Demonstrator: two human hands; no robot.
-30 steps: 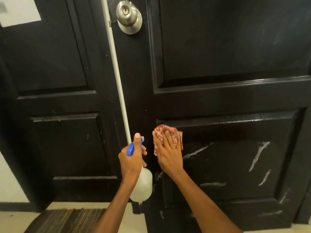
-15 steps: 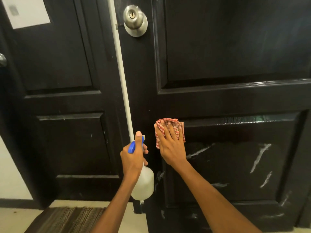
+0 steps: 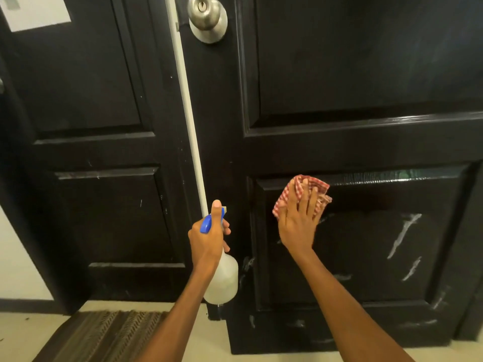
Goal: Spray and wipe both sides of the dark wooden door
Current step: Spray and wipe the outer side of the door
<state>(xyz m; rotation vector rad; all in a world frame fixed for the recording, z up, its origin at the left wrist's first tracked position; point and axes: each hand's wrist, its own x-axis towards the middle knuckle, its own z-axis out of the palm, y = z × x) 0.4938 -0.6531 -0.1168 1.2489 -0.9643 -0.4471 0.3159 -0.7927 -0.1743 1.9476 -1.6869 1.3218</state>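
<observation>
The dark wooden door [image 3: 352, 147] fills the right of the view, with white streaks on its lower panel. My right hand [image 3: 298, 223] presses a red-and-white checked cloth [image 3: 295, 192] flat against the upper left corner of that lower panel. My left hand [image 3: 206, 239] grips a white spray bottle [image 3: 222, 280] with a blue trigger head by its neck, thumb up, just left of the door's edge. A round metal knob [image 3: 207, 15] sits at the top of the door.
A second dark door [image 3: 86, 152] stands to the left, behind a white strip [image 3: 187, 100], with a white paper [image 3: 34, 11] stuck at its top. A striped brown mat [image 3: 104, 335] lies on the pale floor at the bottom left.
My right hand has slid the cloth to the right along the top of the lower panel. My left hand with the bottle has barely moved.
</observation>
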